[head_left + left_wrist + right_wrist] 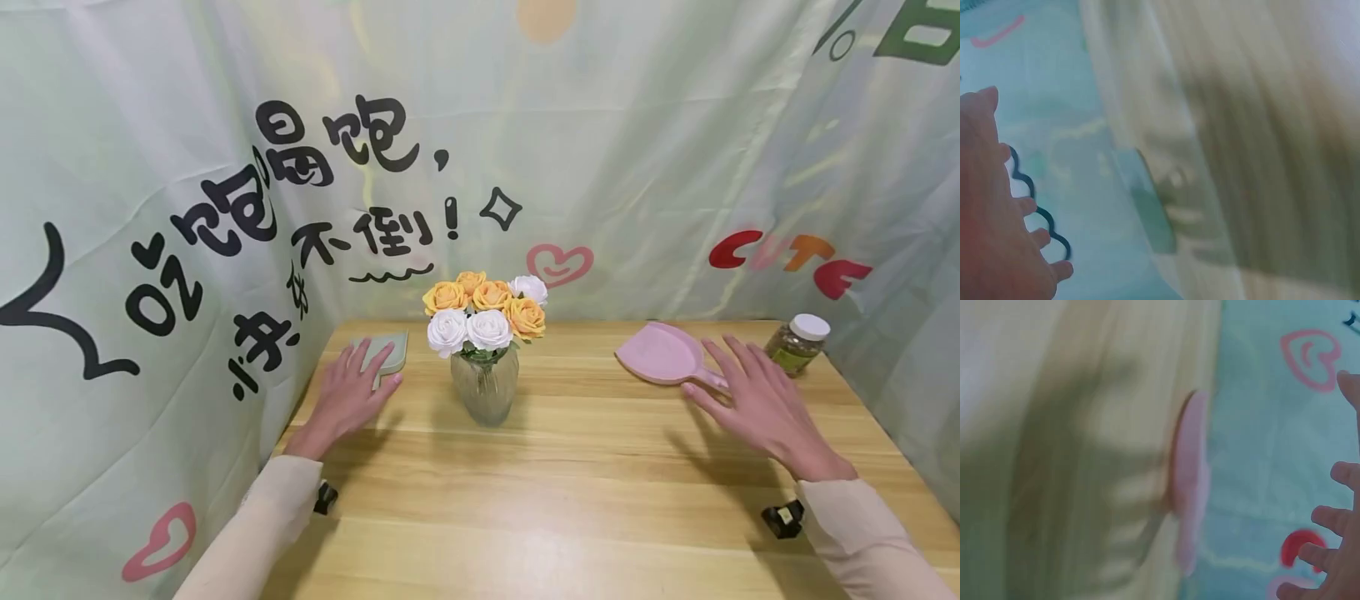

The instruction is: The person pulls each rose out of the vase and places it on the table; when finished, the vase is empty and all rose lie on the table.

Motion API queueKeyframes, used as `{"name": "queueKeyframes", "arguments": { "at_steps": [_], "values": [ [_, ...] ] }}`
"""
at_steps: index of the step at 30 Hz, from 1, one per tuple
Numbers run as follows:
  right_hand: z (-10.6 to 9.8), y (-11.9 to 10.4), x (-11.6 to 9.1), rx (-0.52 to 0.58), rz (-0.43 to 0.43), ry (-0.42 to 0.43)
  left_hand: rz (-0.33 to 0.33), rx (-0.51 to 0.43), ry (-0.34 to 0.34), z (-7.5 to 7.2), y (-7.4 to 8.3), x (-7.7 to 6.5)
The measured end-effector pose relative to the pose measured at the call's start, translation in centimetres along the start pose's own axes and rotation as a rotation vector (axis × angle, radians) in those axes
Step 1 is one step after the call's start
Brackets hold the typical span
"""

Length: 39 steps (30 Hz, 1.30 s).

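My left hand (352, 394) hovers over the table's left side with fingers spread and nothing in it. Below and beyond its fingertips lies a flat grey-green piece (392, 351) with a short handle, partly hidden by the hand; the left wrist view shows it edge-on as a green slab (1145, 203). On the other side my right hand (765, 408) hangs with spread fingers, also holding nothing. Near its thumb is a pink fan-shaped pan (662, 353), whose handle runs toward the hand. Both hands cast shadows on the wood.
A ribbed glass vase (486, 392) of orange and white roses (489, 312) stands between the hands. At the back right is a white-capped jar (798, 344). Printed curtains (637, 183) enclose the back and sides of the wooden table (525, 508).
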State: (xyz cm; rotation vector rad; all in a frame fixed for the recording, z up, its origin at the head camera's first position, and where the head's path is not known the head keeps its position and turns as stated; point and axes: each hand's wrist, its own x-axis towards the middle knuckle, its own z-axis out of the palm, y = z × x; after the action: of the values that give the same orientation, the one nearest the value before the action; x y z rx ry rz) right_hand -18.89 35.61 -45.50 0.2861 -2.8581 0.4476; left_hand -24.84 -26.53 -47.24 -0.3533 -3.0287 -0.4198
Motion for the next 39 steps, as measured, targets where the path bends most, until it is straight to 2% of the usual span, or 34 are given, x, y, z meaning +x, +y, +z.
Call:
{"name": "queueKeyframes", "arguments": {
  "at_steps": [4,11,16,22,26,31,39],
  "values": [
    [-0.8,-2.3,0.9,0.053,-0.043,0.036,0.069,-0.039,0.023,-0.6,2.0,0.4],
    [-0.8,-6.7,3.0,0.168,-0.108,0.062,0.194,-0.125,0.117,-2.0,5.2,0.4],
    [0.3,-9.6,4.4,0.254,-0.147,0.023,0.310,-0.214,0.189,-3.1,7.2,0.0],
    [2.8,-12.8,6.1,0.320,-0.180,-0.035,0.427,-0.278,0.297,-3.4,8.4,0.1],
    [4.7,-15.0,7.0,0.378,-0.210,-0.059,0.464,-0.360,0.338,-3.4,8.8,0.4],
    [6.4,-17.2,7.6,0.495,-0.206,-0.126,0.486,-0.428,0.366,-3.1,9.2,1.1],
    [8.6,-19.6,8.5,0.762,-0.220,-0.186,0.452,-0.533,0.370,-2.7,9.7,1.9]
  ]
}}
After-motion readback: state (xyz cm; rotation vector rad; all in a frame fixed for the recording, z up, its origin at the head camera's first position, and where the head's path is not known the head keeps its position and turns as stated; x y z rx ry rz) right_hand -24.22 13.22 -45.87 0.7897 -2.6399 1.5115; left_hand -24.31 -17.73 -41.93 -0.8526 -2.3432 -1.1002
